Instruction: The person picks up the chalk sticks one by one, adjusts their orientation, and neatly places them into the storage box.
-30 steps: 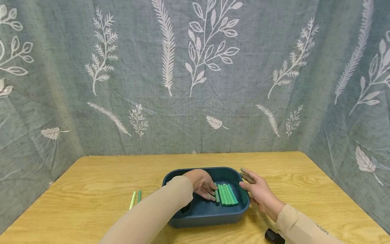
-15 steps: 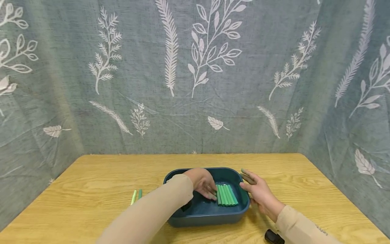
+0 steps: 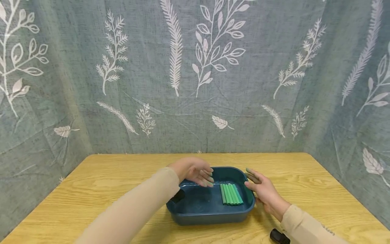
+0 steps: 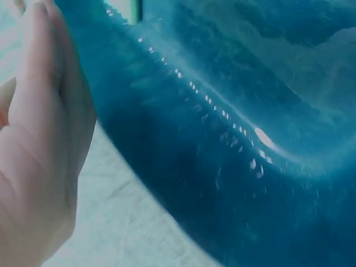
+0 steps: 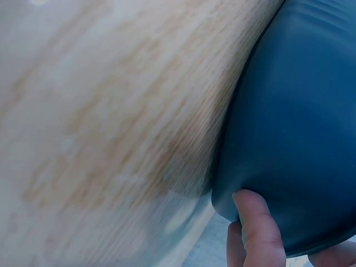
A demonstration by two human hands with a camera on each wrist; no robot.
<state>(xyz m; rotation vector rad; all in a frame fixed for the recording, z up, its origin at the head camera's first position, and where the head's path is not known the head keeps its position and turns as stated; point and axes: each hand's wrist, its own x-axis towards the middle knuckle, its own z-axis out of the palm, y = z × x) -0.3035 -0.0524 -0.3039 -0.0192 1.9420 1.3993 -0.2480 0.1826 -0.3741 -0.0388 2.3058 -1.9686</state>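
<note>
A dark blue oval tub (image 3: pixel 210 215) stands on the wooden table. Inside it, toward the right end, several green round sticks (image 3: pixel 231 195) lie side by side in a row, the leftmost one duller. My left hand (image 3: pixel 198 172) hovers over the tub's far rim, fingers loosely bent with nothing in them. In the left wrist view that hand (image 4: pixel 47 139) is beside the tub's wall, with the end of a green stick (image 4: pixel 130 11) at the top. At the right end, my right hand (image 3: pixel 265 191) holds the rim, thumb over it and a finger (image 5: pixel 258 228) on the outer wall.
The wooden table (image 3: pixel 317 189) reaches back to a grey-green curtain (image 3: pixel 182 128) with white leaf prints, which also hangs at both sides. A black device (image 3: pixel 279 236) is by the right wrist, another dark one (image 3: pixel 178 196) by the left.
My left hand has let go of the duller green stick, now against the row, and risen up and back. The right hand keeps its place. My left forearm now hides the sticks seen earlier on the table.
</note>
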